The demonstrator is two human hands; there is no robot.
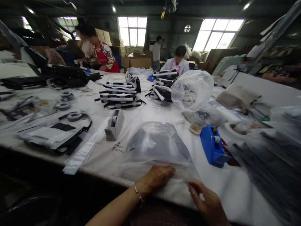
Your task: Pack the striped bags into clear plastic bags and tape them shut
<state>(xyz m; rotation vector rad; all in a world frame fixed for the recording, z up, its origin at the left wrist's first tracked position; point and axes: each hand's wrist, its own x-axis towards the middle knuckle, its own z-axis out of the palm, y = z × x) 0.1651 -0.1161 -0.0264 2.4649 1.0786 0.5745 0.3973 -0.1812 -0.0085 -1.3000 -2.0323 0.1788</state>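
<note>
A clear plastic bag [157, 146] with a dark item inside lies flat on the white table [145, 116] right in front of me. My left hand [156, 177] rests on the bag's near edge, fingers curled and pressing down on the plastic. My right hand [208, 201] pinches the bag's near right corner with thumb and fingers closed. A thin bracelet circles my left wrist.
A grey tape dispenser [114, 125] stands left of the bag, a blue one [213, 146] to its right. Stacks of black-and-white straps [121, 95], a puffed clear bag [191, 89], tape rolls and dark bags cover the table. Other people work at the far side.
</note>
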